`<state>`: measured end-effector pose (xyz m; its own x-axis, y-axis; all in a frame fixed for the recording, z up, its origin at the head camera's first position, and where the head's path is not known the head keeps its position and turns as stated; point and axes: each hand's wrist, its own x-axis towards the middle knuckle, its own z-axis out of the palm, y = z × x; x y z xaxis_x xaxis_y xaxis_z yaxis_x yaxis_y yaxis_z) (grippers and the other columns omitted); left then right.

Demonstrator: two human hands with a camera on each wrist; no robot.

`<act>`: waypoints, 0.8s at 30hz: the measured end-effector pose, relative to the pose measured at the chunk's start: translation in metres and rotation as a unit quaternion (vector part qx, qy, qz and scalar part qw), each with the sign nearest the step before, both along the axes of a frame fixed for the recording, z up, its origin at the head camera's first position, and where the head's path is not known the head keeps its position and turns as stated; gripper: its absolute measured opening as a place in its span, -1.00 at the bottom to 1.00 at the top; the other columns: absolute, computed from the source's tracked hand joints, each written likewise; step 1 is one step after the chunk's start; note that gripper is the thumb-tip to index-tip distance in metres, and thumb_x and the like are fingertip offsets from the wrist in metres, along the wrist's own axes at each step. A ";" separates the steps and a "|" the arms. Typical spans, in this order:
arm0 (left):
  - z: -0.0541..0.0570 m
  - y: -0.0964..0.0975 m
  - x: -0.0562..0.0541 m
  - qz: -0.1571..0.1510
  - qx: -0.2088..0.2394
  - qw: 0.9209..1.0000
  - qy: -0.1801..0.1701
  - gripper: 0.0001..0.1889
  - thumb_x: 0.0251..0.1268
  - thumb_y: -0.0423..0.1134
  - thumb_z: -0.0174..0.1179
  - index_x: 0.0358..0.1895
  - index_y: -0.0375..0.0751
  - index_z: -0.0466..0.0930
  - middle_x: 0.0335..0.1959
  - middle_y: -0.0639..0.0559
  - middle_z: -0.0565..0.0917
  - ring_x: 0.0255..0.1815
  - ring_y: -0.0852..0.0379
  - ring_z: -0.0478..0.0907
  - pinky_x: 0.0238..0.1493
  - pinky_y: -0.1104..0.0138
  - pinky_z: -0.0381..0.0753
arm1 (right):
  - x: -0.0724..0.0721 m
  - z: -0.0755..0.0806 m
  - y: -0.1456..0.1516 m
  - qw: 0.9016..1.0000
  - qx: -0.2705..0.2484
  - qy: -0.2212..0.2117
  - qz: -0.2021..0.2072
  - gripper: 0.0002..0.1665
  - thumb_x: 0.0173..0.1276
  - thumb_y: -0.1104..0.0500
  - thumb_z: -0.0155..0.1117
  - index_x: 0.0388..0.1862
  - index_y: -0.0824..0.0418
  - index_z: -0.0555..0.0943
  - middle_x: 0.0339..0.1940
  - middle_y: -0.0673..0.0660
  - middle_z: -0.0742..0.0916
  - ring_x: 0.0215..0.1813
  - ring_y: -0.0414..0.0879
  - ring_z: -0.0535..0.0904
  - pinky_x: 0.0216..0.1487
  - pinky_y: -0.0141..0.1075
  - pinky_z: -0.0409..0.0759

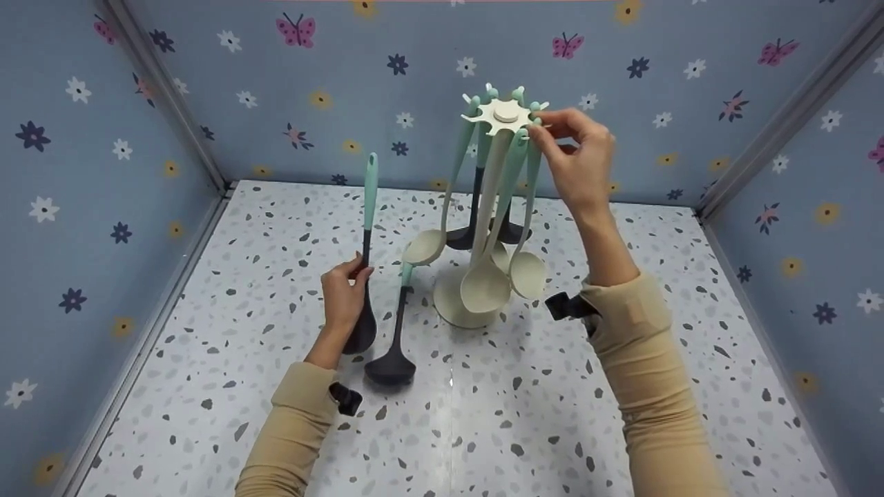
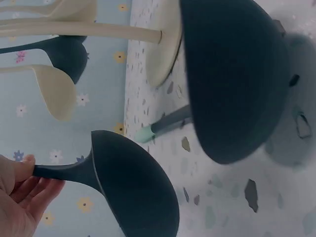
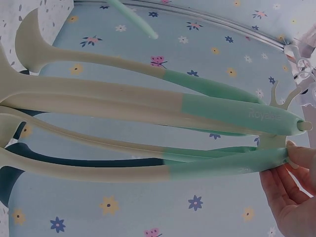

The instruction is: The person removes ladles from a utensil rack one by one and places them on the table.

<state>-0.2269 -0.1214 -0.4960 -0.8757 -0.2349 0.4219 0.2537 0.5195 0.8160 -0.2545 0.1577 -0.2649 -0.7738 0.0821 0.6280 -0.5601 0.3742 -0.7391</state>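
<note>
My left hand point(image 1: 343, 293) pinches the dark shaft of a ladle point(image 1: 370, 193) with a mint-green handle pointing up. Its black bowl point(image 2: 138, 182) hangs low; whether it touches the table I cannot tell. At the top of a cream utensil rack point(image 1: 506, 112), my right hand point(image 1: 583, 155) pinches the handle end of a cream ladle point(image 3: 222, 165) by a hook. Several more cream and black utensils with mint handles hang around the rack's post. In the right wrist view, the right hand's thumb and fingers lie at the handle tip.
Another black ladle point(image 1: 391, 367) lies on the speckled table point(image 1: 539, 442), between my left hand and the rack's round base point(image 1: 456, 304). Blue panels point(image 1: 345, 90) with flowers and butterflies enclose the table at the back and both sides.
</note>
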 end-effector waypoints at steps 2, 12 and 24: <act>-0.003 -0.003 0.001 0.002 -0.014 0.999 -0.029 -0.79 0.08 -0.43 0.18 -0.21 -0.50 0.59 -0.40 -0.25 0.64 -0.43 -0.01 0.56 -0.38 0.22 0.49 | 0.000 0.000 0.000 1.000 0.006 0.005 -0.003 -0.80 0.10 0.22 0.29 -0.32 0.35 0.63 -0.41 0.12 0.68 -0.39 -0.13 0.54 -0.38 -0.41 0.54; -0.013 -0.009 0.001 0.004 -0.087 0.987 -0.133 -0.87 0.04 -0.49 0.18 -0.32 -0.48 0.63 -0.46 -0.26 0.63 -0.46 -0.05 0.56 -0.41 0.16 0.48 | -0.001 0.003 0.000 1.000 0.006 -0.018 -0.010 -0.79 0.10 0.20 0.30 -0.32 0.33 0.63 -0.39 0.10 0.68 -0.36 -0.12 0.54 -0.36 -0.43 0.53; -0.027 -0.010 0.003 -0.002 -0.146 0.964 -0.224 -0.86 -0.02 -0.49 0.19 -0.36 -0.54 0.58 -0.47 -0.31 0.61 -0.46 -0.13 0.56 -0.41 0.13 0.50 | 0.000 0.000 0.000 1.000 0.004 -0.008 -0.003 -0.78 0.10 0.21 0.29 -0.31 0.34 0.63 -0.39 0.12 0.67 -0.37 -0.13 0.54 -0.36 -0.42 0.53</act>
